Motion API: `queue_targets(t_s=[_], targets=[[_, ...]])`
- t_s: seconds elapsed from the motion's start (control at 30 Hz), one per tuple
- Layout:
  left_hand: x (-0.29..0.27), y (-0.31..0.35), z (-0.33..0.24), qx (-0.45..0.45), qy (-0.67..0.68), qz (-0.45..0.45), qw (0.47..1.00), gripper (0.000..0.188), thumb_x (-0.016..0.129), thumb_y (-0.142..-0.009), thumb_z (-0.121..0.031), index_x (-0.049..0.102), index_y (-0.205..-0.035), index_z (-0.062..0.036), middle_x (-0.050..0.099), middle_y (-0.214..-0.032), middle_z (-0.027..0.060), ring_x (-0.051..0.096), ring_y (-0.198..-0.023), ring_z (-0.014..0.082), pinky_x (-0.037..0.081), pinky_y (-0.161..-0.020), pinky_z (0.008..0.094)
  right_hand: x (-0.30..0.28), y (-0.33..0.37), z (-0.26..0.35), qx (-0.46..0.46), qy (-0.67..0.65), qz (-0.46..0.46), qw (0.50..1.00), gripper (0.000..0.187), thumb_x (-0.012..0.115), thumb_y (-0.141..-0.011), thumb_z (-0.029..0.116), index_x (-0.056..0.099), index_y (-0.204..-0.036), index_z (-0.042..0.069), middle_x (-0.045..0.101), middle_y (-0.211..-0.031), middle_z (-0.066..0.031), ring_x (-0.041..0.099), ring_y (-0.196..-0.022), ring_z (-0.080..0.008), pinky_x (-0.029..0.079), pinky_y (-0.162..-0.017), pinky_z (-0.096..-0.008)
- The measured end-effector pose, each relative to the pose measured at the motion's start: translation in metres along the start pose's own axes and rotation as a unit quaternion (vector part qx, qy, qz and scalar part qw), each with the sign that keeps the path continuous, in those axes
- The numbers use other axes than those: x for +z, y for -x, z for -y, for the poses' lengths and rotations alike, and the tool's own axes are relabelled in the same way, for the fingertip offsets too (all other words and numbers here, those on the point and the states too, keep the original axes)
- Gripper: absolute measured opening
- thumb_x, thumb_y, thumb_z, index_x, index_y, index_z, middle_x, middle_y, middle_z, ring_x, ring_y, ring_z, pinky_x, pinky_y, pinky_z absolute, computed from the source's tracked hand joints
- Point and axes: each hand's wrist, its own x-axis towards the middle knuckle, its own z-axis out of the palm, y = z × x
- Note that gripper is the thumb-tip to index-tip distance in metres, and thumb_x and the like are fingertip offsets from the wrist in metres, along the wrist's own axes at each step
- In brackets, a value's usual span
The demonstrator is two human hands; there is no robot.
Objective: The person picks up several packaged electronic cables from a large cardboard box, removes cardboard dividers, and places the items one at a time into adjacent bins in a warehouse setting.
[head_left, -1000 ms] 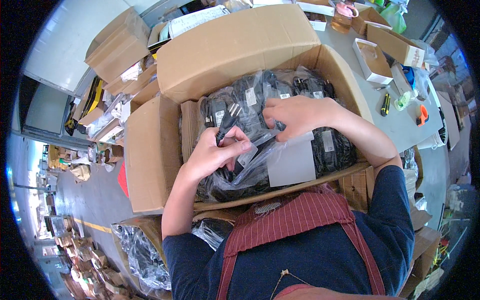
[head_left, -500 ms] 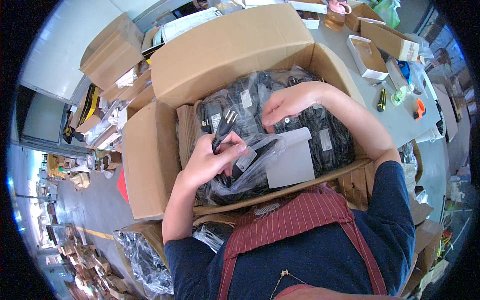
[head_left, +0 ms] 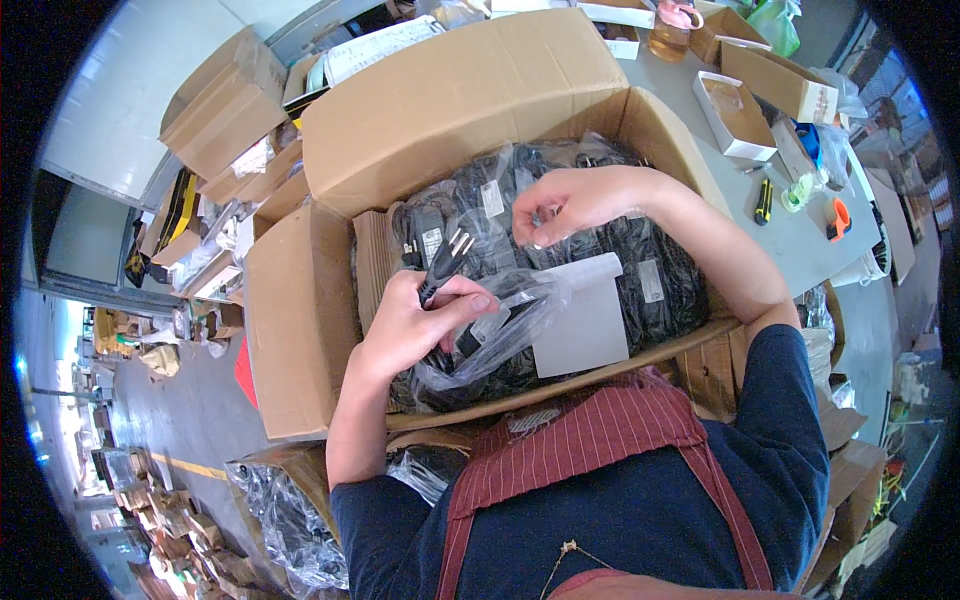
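Carton [head_left: 290,330] below, your left hand [head_left: 405,320] closes around the base of a black plug [head_left: 446,268], prongs up.

"Its handling?"

"Probably light and stiff, bending more at the neck. Hold it below the prongs. Soft, probably slippery clear bag [head_left: 515,335] just to its right."

"And your right hand [head_left: 580,205]?"

"Half-curled over bagged black bundles [head_left: 680,300]; whether its fingertips pinch anything, I cannot tell."
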Motion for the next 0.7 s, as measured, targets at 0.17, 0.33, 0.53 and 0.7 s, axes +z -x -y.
queue_targets(t_s=[0.17, 0.33, 0.53, 0.7], targets=[[0.006, 0.0, 0.003, 0.014, -0.006, -0.045, 0.999, 0.018, 0.067, -0.09, -0.018, 0.074, -0.095, -0.0022, 0.056, -0.057, -0.0019, 0.049, -0.048, 0.005, 0.04, -0.045, 0.023, 0.009, 0.002, 0.021, -0.095, 0.042, -0.113, 0.988, 0.059, 0.068, -0.088, 0.038, 0.046, -0.134, 0.007, 0.044, -0.134, -0.011, 0.053, -0.099, -0.019, 0.05, -0.079, -0.033], [0.012, -0.001, 0.003, 0.016, -0.033, -0.069, 0.997, 0.016, 0.067, -0.089, -0.016, 0.075, -0.095, -0.0032, 0.057, -0.057, -0.0008, 0.051, -0.049, 0.0055, 0.042, -0.046, 0.0243, 0.039, 0.002, 0.023, -0.156, 0.274, -0.136, 0.939, 0.084, 0.074, -0.08, 0.033, 0.029, -0.145, 0.006, 0.018, -0.154, -0.0238, 0.032, -0.138, -0.0436, 0.034, -0.109, -0.0508], [0.027, -0.008, 0.015, 0.124, -0.247, -0.119, 0.954, 0.018, 0.071, -0.084, -0.018, 0.073, -0.091, -0.0011, 0.065, -0.062, 0.0122, 0.063, -0.053, 0.0212, 0.049, -0.053, 0.0343, 0.03, 0.0, 0.023, -0.119, 0.354, -0.227, 0.899, 0.079, 0.069, -0.07, 0.008, 0.034, -0.141, 0.005, 0.023, -0.152, -0.027, 0.035, -0.135, -0.0448, 0.035, -0.108, -0.0509], [0.051, -0.01, 0.005, 0.128, -0.397, -0.126, 0.9, 0.021, 0.073, -0.081, -0.022, 0.072, -0.089, -0.0027, 0.066, -0.07, 0.0198, 0.066, -0.066, 0.0377, 0.053, -0.061, 0.0438, 0.031, -0.002, 0.019, -0.158, 0.28, -0.172, 0.931, 0.093, 0.07, -0.067, 0.008, 0.025, -0.148, 0.01, 0.02, -0.155, -0.024, 0.031, -0.137, -0.046, 0.031, -0.11, -0.052]])
